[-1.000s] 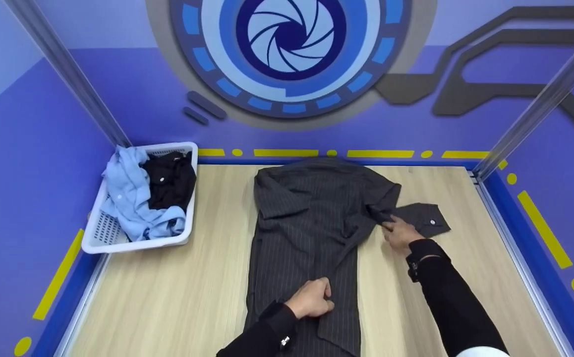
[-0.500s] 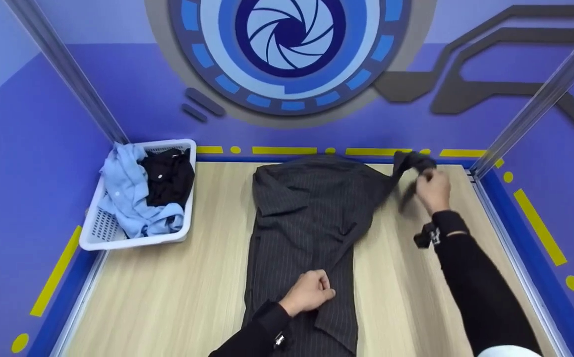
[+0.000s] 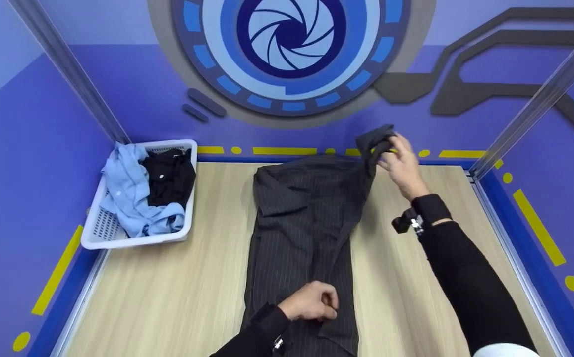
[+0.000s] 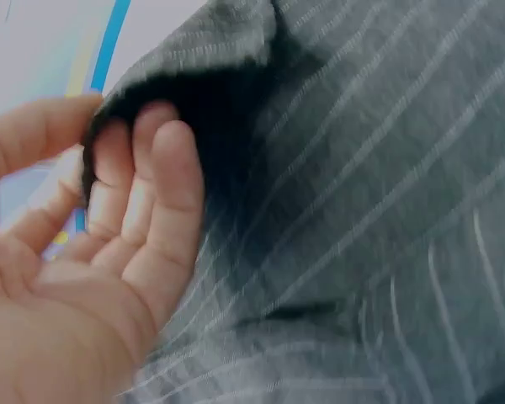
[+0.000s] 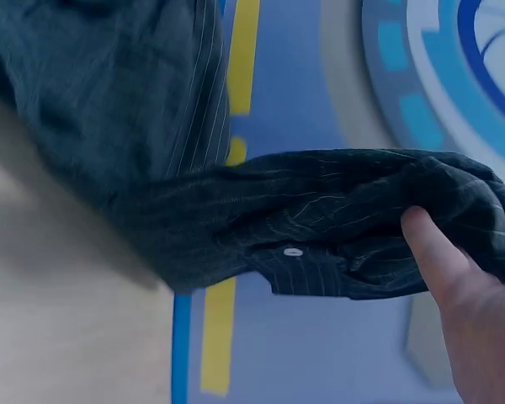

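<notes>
The right hand (image 3: 402, 166) grips a sleeve (image 3: 372, 144) (a white button (image 5: 293, 252) shows on it), raised at the far right; the left hand (image 3: 312, 301) pinches a near edge of the same pinstriped shirt (image 3: 287, 253), mid-surface (image 3: 183, 302). Far left, a white basket (image 3: 141, 242) holds blue (image 3: 127, 186) and black garments (image 3: 172, 181).

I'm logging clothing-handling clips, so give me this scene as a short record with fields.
Garment: dark pinstriped shirt, laid lengthwise on a wooden table
Right hand: holds one sleeve raised at the far end
Left hand: fingers curled under a shirt edge, nearer the person
Sleeve detail: one pale button
Basket: white, far left corner
Basket contents: light blue garment, black garment
</notes>
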Demonstrator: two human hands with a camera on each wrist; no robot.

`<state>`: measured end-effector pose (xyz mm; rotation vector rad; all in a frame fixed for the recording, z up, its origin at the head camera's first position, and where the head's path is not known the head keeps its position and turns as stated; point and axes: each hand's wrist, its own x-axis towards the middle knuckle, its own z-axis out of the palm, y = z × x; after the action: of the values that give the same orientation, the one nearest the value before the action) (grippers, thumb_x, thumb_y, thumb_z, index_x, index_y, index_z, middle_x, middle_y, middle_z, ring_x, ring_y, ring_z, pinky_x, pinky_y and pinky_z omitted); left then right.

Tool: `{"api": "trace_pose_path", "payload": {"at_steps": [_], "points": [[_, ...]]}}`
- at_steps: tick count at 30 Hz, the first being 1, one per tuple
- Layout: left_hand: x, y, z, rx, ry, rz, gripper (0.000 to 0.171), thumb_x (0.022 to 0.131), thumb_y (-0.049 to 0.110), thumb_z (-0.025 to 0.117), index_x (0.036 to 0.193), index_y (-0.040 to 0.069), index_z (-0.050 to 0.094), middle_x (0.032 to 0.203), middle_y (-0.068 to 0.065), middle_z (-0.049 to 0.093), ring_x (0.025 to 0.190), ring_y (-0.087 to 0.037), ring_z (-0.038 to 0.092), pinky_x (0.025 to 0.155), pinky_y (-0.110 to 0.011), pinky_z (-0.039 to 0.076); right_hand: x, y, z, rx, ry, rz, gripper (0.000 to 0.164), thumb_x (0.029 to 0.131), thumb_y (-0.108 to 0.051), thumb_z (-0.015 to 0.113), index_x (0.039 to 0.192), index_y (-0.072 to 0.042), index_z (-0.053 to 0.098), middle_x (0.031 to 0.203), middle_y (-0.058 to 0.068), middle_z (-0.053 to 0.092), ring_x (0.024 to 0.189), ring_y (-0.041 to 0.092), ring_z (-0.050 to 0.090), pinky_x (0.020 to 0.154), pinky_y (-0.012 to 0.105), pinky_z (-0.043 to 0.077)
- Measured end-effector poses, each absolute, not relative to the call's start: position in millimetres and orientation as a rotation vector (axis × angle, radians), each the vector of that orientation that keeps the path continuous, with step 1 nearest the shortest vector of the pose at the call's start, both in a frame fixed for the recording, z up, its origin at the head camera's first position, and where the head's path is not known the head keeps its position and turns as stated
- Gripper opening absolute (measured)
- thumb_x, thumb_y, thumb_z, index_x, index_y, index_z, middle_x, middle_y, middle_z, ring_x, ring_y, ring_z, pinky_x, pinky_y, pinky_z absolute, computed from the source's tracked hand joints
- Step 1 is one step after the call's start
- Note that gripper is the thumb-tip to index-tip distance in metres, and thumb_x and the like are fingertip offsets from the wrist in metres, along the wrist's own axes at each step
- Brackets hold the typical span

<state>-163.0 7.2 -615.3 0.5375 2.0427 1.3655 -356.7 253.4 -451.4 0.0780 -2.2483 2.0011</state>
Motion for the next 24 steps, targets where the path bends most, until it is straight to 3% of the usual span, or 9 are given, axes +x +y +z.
{"api": "trace_pose_path", "payload": {"at_steps": [4,10,15,19,21,24], "points": [[-158,17,-617,0.827,2.003,1.383,0.009,0.075,-0.002,0.071,0.08,0.004,0.069,0.075,0.006,0.065,0.066,0.004,0.053,0.062,-0.013,0.044,-359,234,-450,0.164,-2.305,2.032,0.06,0.096,0.002,0.041,0.152,-0.002,0.024,0.161,0.005,0.01,0.123,0.025,0.046,0.102,0.032,0.044],[-143,49,-620,1.272,2.193,1.17,0.01,0.077,0.011,0.071,0.087,0.013,0.07,0.088,0.007,0.066,0.082,0.01,0.05,0.076,-0.003,0.04,-343,218,-424,0.152,-2.386,1.801,0.061,0.093,0.003,0.045,0.15,0.005,0.023,0.16,0.013,0.012,0.123,0.034,0.046,0.089,0.015,0.04],[-133,70,-630,1.229,2.122,1.046,0.022,0.081,0.015,0.072,0.102,0.018,0.07,0.102,0.014,0.065,0.094,0.012,0.052,0.084,-0.004,0.037,-339,218,-415,0.087,-2.302,1.664,0.064,0.09,0.005,0.044,0.15,0.007,0.021,0.16,0.016,0.009,0.123,0.04,0.046,0.09,0.019,0.041],[-130,76,-634,1.085,1.988,0.991,0.031,0.084,0.018,0.07,0.114,0.019,0.066,0.11,0.018,0.063,0.097,0.009,0.052,0.084,-0.007,0.04,-342,225,-416,0.057,-2.277,1.64,0.066,0.092,0.003,0.042,0.153,0.002,0.016,0.162,0.01,0.002,0.13,0.034,0.041,0.094,0.026,0.041],[-131,75,-634,1.026,1.931,1.044,0.023,0.086,0.017,0.068,0.11,0.016,0.067,0.104,0.016,0.065,0.091,0.01,0.054,0.081,-0.008,0.042,-345,230,-420,0.066,-2.291,1.659,0.067,0.093,0.003,0.041,0.154,-0.002,0.013,0.163,0.007,-0.001,0.135,0.029,0.036,0.095,0.03,0.038],[-132,71,-632,0.892,1.912,1.216,0.01,0.088,0.017,0.068,0.084,0.008,0.069,0.078,0.012,0.065,0.069,0.009,0.052,0.064,-0.008,0.043,-353,237,-432,0.087,-2.345,1.704,0.066,0.096,-0.001,0.039,0.155,-0.007,0.011,0.163,0.0,-0.003,0.144,0.023,0.022,0.102,0.033,0.035]]}}
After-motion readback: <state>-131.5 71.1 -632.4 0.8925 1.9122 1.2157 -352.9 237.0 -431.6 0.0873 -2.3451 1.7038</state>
